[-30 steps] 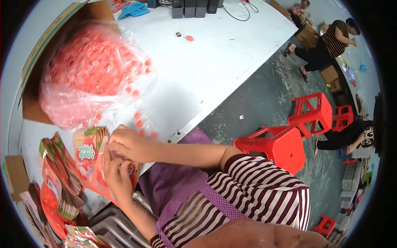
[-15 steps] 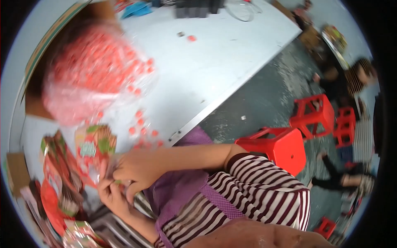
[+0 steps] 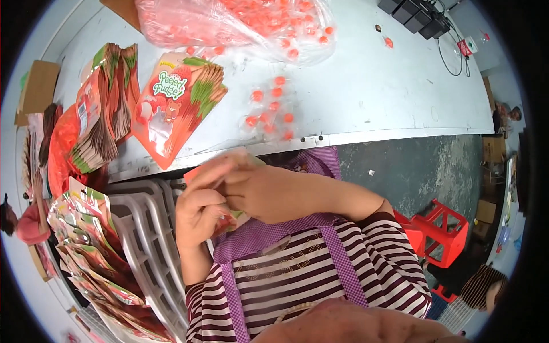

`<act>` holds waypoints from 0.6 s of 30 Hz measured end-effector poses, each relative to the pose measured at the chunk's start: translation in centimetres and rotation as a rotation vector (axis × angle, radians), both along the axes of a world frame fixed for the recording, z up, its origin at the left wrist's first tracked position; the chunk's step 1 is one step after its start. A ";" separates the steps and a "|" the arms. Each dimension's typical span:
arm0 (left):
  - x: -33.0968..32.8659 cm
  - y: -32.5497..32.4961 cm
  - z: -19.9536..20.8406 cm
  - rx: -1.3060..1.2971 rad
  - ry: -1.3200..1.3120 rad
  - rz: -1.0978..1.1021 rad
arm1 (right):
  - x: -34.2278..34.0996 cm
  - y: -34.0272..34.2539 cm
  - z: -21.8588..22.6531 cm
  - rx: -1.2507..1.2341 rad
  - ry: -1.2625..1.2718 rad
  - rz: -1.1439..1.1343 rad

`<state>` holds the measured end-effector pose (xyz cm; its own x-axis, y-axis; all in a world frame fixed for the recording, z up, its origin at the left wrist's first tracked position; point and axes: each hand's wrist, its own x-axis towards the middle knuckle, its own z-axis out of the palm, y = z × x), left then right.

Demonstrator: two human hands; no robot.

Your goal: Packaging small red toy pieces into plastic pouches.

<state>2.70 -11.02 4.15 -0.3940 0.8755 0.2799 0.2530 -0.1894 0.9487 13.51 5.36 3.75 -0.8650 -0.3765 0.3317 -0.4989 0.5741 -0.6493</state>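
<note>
Close in front of my apron, both hands are together at the table's near edge. A red and green printed pouch [image 3: 226, 223] is between them, mostly covered by fingers. My left hand [image 3: 197, 214] has its fingers curled against it from below. My right hand [image 3: 243, 186] reaches across on top, fingers bent over the pouch. Just beyond my hands lies a fanned stack of flat red pouches [image 3: 163, 120] on the table. Several red candies in clear wrappers [image 3: 274, 106] are scattered to the right of that stack.
A big clear bag of red candies [image 3: 251, 23] lies on the white table [image 3: 366, 97]. More pouch bundles [image 3: 106, 103] stand at left, above grey plastic crates [image 3: 146, 223] with filled-looking pouches [image 3: 103, 251]. Red stools [image 3: 443, 231] stand at right. A person [image 3: 34, 223] is at far left.
The view has swung left, so the table, candies and pouches appear shifted and turned. My hands remain together, and more of the pouch between them shows now.
</note>
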 end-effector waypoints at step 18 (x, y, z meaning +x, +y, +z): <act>-1.1 -0.3 1.7 0.208 0.155 0.434 | -2.8 10.0 -6.9 0.461 -0.040 -0.696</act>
